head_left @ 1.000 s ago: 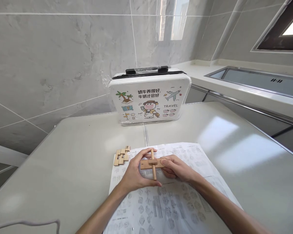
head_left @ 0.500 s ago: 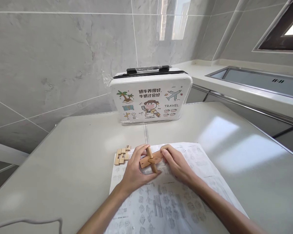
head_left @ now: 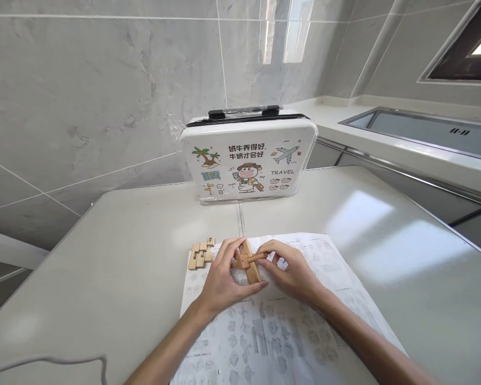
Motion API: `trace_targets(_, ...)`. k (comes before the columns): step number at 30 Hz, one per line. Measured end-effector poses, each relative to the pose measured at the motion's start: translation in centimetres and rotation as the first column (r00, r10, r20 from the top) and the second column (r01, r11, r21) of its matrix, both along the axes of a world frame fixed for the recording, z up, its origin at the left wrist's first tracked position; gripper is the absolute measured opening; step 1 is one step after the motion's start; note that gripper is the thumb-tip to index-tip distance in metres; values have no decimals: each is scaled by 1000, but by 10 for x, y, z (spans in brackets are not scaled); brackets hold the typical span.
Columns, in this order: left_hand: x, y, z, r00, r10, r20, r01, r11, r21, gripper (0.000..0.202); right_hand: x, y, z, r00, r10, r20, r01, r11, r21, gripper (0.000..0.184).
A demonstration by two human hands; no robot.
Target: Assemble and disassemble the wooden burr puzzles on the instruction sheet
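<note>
Two or more crossed wooden puzzle pieces (head_left: 244, 261) are held over the printed sheet (head_left: 280, 321). My left hand (head_left: 224, 280) grips the flat, lengthwise piece end to end, fingers at its far end and thumb at its near end. Crossing it is a narrower-looking wooden bar (head_left: 258, 257), whose right end my right hand (head_left: 292, 270) pinches between thumb and fingers. The left end of that bar is partly hidden by my left hand. Beyond my left fingers, several small wooden blocks (head_left: 199, 256) lie close together at the sheet's upper left corner, one marked with a dark numeral.
A plastic-wrapped white case (head_left: 248, 160) with cartoon prints and a black handle stands at the back of the pale table (head_left: 124, 267), near the grey tiled wall. To the right is a counter with a sink (head_left: 425, 133). A grey cord (head_left: 56, 359) lies at lower left.
The crossed pieces have been turned about: the lengthwise one now shows its flat face and the crossing one a narrow side. My right fingers have shifted their grip slightly.
</note>
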State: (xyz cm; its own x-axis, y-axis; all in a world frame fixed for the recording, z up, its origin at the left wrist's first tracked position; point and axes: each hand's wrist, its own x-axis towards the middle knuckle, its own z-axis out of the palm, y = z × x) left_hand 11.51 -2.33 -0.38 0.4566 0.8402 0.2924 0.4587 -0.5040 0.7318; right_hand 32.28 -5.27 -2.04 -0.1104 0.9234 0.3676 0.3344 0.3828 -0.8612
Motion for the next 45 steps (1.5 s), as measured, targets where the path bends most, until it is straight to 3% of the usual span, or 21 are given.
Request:
trace_targets(11,0,0,1,1000,-8,-18,7,1000,-29,87,3,0,6,999,25,-42,-28,998,-64,14)
trace_targets(21,0,2,8,1000,-6,-22,7,997,77,84,7,-3,10,987,137,-83,-142,988,-66,12)
trace_targets(25,-2,2,4,999,-10,-34,16,984,180,85,8,-2,12,986,146,-87,-152,986,-70,11)
trace_targets(27,-2,2,0,999,0,-43,11,962,274,82,7,-2,11,989,135,-58,-139,987,-74,24)
trace_targets(32,-2,-1,-5,993,15,-119,44,880,472,82,0,-7,6,983,183,-10,-182,976,-120,86)
trace_targets(34,-2,-2,-5,988,6,-157,77,852,517,82,-3,-10,5,978,209,-2,-207,965,-159,96)
trace_targets(39,-4,0,-7,980,10,-197,103,823,559,83,-6,-11,5,977,209,-33,-212,964,-163,90)
trace_targets(45,-5,6,-7,982,175,-74,-116,859,499,85,9,0,0,987,67,-147,-92,981,-169,72)
